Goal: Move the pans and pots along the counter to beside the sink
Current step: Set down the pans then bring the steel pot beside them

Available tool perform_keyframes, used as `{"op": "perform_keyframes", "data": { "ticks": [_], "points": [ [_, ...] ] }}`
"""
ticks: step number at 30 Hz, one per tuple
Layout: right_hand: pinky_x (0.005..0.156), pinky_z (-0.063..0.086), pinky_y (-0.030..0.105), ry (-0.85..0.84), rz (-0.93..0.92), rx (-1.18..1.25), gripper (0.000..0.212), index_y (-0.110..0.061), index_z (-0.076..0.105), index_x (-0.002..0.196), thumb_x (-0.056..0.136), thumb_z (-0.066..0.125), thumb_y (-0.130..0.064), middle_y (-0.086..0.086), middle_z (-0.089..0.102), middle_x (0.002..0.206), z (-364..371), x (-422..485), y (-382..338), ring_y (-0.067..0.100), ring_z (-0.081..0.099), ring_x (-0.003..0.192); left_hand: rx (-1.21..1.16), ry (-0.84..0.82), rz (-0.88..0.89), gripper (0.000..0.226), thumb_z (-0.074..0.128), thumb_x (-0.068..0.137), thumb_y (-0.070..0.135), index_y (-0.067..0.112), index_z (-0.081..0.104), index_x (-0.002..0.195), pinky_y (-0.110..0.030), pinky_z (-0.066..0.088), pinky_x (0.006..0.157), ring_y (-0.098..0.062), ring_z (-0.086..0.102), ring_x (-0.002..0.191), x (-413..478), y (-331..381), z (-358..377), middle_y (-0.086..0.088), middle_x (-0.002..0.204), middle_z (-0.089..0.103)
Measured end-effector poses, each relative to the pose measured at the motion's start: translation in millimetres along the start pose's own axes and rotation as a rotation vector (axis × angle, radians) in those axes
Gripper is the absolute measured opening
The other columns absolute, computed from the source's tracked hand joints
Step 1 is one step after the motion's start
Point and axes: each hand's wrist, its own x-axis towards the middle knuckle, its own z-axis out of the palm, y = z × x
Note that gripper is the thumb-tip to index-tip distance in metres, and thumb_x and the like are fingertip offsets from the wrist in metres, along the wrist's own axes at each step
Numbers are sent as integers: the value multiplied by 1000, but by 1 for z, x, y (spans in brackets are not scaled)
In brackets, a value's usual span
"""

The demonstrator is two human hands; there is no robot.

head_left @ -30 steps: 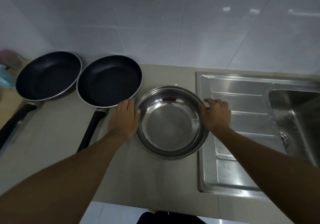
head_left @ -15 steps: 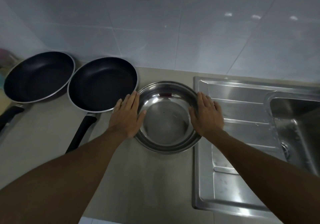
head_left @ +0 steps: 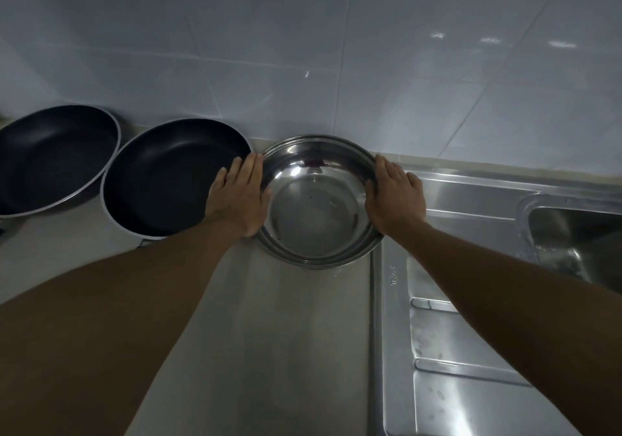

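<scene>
1. The left hand is pressing flat, fingers together and extended, against the steel pot at its nine o'clock rim.
2. The right hand is doing likewise at three o'clock, so the pot is being squeezed between two open palms, not gripped.
3. The pot is sitting on the surface, touching the sink edge at its four o'clock.
4. Two dark pans are waiting at nine o'clock; seemingly they need sliding over next.
</scene>
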Motion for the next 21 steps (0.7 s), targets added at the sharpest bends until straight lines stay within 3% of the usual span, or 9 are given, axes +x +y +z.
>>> {"op": "perform_keyframes", "data": {
  "ticks": [6,21],
  "points": [
    [121,28,46,1,4,-5,57,-14,23,160,107,34,-31,10,54,148,-2,18,0,28,47,139,-1,-5,-2,67,16,104,45,15,-10,158,-43,1,125,-24,-5,154,20,-1,-3,-1,168,-8],
    [117,32,46,-9,8,-20,58,-15,21,161,107,33,-33,9,57,142,-2,32,2,29,50,133,25,-4,-8,69,21,105,43,14,-11,158,-44,3,125,-26,0,154,36,2,-7,-2,168,-7]
  ]
}}
